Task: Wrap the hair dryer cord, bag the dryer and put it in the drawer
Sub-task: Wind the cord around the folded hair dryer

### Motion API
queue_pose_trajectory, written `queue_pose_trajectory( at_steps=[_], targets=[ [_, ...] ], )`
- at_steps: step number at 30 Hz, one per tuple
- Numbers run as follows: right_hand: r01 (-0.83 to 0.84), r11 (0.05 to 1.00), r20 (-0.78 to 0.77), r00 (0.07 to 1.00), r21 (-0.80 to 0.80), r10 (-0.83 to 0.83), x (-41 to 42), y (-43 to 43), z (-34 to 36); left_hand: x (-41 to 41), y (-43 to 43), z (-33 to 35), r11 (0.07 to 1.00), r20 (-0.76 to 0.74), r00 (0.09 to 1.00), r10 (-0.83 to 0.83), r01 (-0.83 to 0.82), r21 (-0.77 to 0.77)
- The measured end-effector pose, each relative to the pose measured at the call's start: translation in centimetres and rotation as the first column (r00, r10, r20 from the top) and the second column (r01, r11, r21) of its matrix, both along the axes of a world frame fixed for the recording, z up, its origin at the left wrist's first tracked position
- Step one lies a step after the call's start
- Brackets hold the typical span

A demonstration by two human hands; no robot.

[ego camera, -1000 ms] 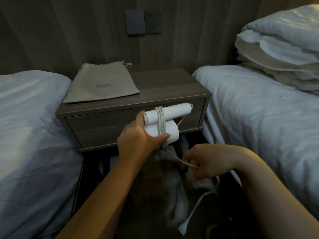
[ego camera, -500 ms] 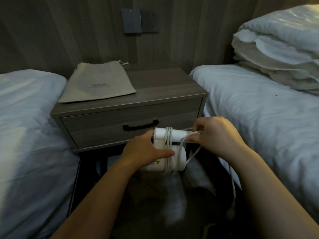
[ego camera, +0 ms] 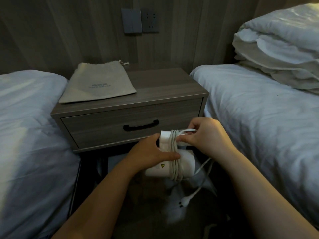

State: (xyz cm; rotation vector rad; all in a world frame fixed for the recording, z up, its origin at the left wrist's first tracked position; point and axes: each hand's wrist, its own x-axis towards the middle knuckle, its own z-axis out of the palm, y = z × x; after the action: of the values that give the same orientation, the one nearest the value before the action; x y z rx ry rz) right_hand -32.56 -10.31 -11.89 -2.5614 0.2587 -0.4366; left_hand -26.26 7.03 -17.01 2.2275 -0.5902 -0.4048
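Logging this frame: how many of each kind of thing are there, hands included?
Beds: 2, left bed, right bed
Bedding pile: 1
Nightstand: 1
Bag: 1
Dryer: 1
Cord: 1
Hands: 2, left hand, right hand
Wall plates: 2, switch, socket
Total: 11
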Motion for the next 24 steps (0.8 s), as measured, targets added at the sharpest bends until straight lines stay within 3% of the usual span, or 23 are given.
queue_pose_trajectory(
  at_steps=[4, 10, 16, 21, 24],
  targets=[
    [-0.057, 0.998, -0.081, 0.995, 0.008, 0.058, 0.1, -0.9, 0.1, 0.3, 0.6, 0.0, 0.995, 0.124, 0.992, 0.003, -0.015, 0.098],
    [-0.310, 0.931, -0.151, 0.928, 0.195, 0.340, -0.4, -3.2, 0.5, 0.9, 1.7, 0.1, 0.980, 0.226, 0.973, -0.047, 0.000, 0.199],
    [-0.067, 0.998, -0.008, 0.998, 0.007, 0.067, 0.1, -3.9, -0.5, 0.6, 1.7, 0.6, 0.978, 0.243, 0.961, -0.133, 0.088, 0.190],
    [-0.074, 0.993, -0.023, 0.997, 0.096, 0.077, 0.5, -4.1, -0.9, 0.1, 1.5, 0.5, 0.974, 0.110, 0.971, -0.214, 0.203, 0.099],
    [-0.131, 0.943, -0.017, 0.990, 0.305, 0.143, 0.7, -4.7, -1.2, 0.1, 1.7, 1.0, 0.968, -0.046, 0.967, -0.251, 0.250, -0.031]
  ],
)
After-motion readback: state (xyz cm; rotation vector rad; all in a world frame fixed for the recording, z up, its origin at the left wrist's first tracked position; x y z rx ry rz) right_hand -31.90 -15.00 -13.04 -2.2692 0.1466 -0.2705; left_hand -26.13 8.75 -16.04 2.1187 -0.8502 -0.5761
